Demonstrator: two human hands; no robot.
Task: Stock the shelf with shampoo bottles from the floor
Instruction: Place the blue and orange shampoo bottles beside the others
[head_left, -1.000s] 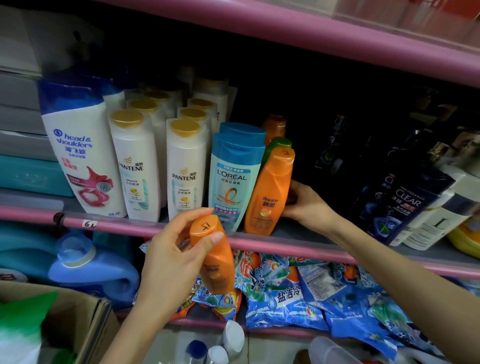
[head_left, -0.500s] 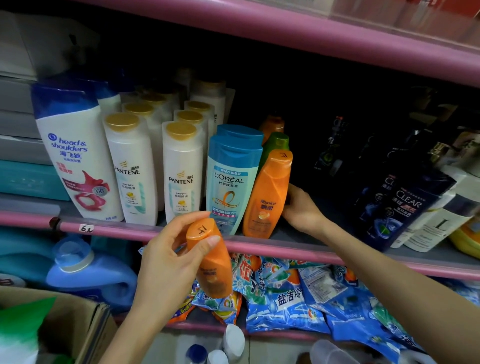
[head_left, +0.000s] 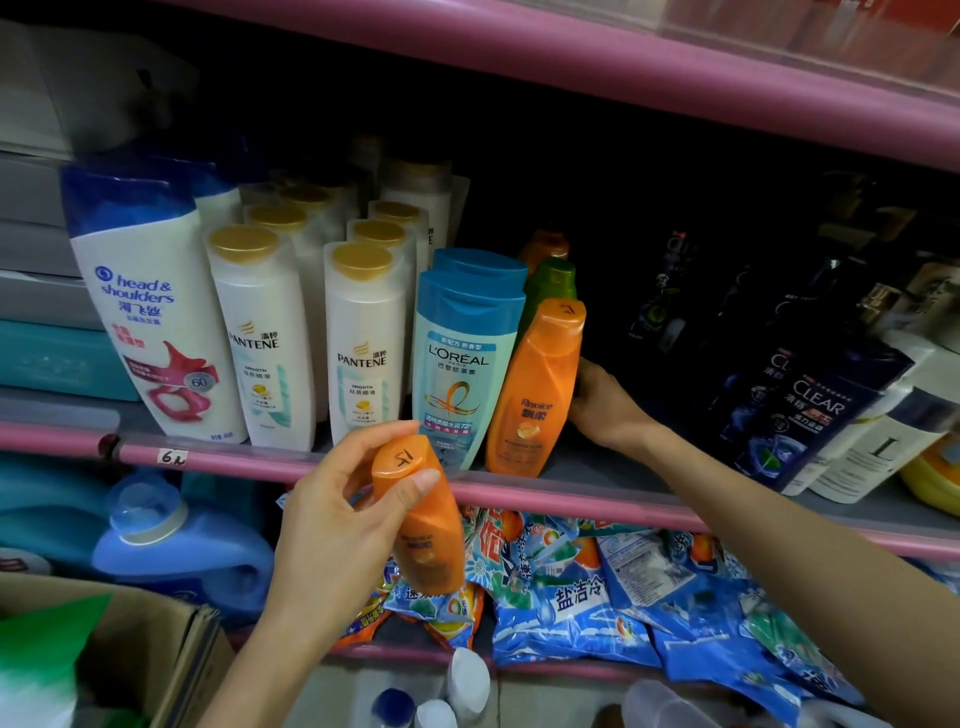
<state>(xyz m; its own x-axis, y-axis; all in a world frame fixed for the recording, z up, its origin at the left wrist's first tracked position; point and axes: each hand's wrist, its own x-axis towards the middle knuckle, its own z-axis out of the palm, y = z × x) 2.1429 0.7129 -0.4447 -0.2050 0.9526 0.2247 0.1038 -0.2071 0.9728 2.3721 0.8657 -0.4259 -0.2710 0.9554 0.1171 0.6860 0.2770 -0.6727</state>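
Observation:
My left hand (head_left: 332, 525) grips a small orange shampoo bottle (head_left: 423, 530) by its cap end, holding it in front of the pink shelf edge (head_left: 519, 496). A second orange Rejoice bottle (head_left: 535, 389) stands on the shelf beside the blue L'Oreal bottle (head_left: 457, 364). Its right side is held by my right hand (head_left: 605, 400), whose fingers reach behind it. A green bottle (head_left: 548, 291) and another orange one (head_left: 543, 247) stand behind in the same row.
White Pantene bottles (head_left: 363, 338) and a Head & Shoulders bottle (head_left: 150, 312) fill the shelf's left. Dark Clear bottles (head_left: 810, 410) lean at the right. A dark gap lies between them. Below are detergent bags (head_left: 597, 587), a blue jug (head_left: 182, 551) and a cardboard box (head_left: 156, 660).
The standing orange bottle has been pushed slightly left and back against the L'Oreal bottle by my right hand. My left hand keeps its bottle in about the same place.

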